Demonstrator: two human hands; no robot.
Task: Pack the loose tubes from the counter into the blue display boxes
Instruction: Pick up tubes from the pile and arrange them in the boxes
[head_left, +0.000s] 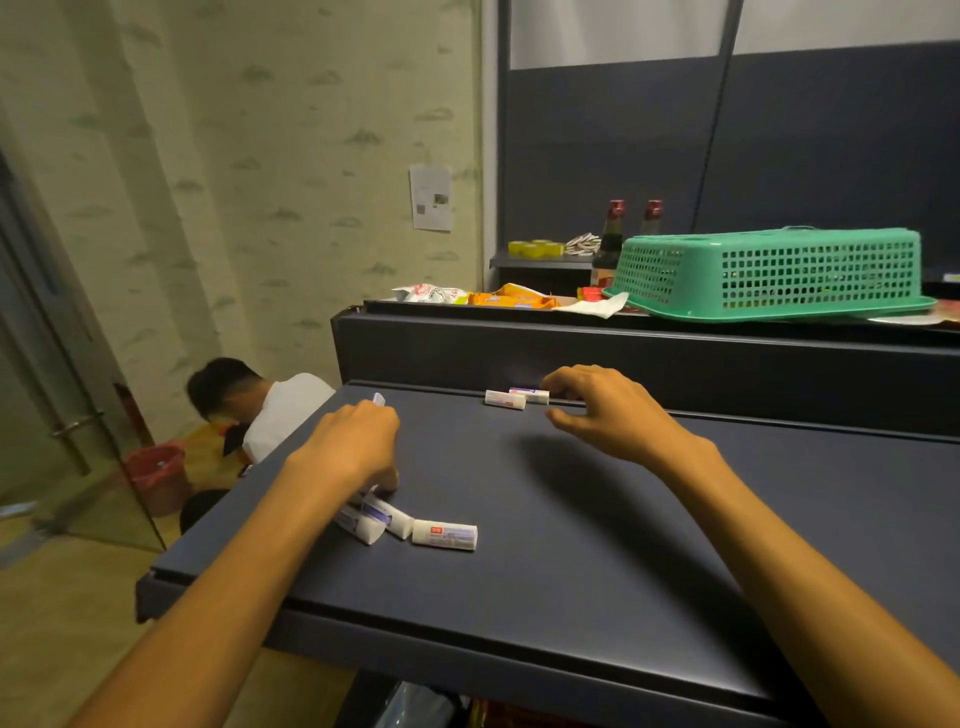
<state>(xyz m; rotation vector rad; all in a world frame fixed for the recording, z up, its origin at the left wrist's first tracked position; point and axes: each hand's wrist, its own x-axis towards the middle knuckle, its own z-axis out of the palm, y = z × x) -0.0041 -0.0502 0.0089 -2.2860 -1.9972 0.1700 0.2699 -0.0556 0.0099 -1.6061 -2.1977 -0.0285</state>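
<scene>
Two small white tubes with red and blue printing (515, 398) lie side by side at the far edge of the dark blue-grey tabletop (597, 545), against the raised panel behind it. My right hand (605, 410) is over them: the fingers (555, 387) curl down onto the end of the rear tube while my thumb hangs apart beneath, so they are half bent and touching but not closed round it.

Near the left edge of the tabletop my left hand (353, 447) is clenched round a white tube; its crimped end (379, 399) sticks up above my knuckles. Just under that wrist lie three more white tubes: two with purple bands (376, 517) leaning on each other, and one lying crosswise with a red mark (444, 535), touching them at its cap end.

On the higher ledge behind, an upturned green plastic lattice basket (769, 273) rests at the right, with a crumpled white tissue (595, 306), orange snack packets (511, 298) and a white wrapper (428, 293) to its left. Two dark bottles with red caps (613, 234) and yellow tape rolls (535, 248) stand further back.

Beyond the tabletop's left edge a person in a white shirt (280, 410) bends low beside a red bucket (156, 475).
</scene>
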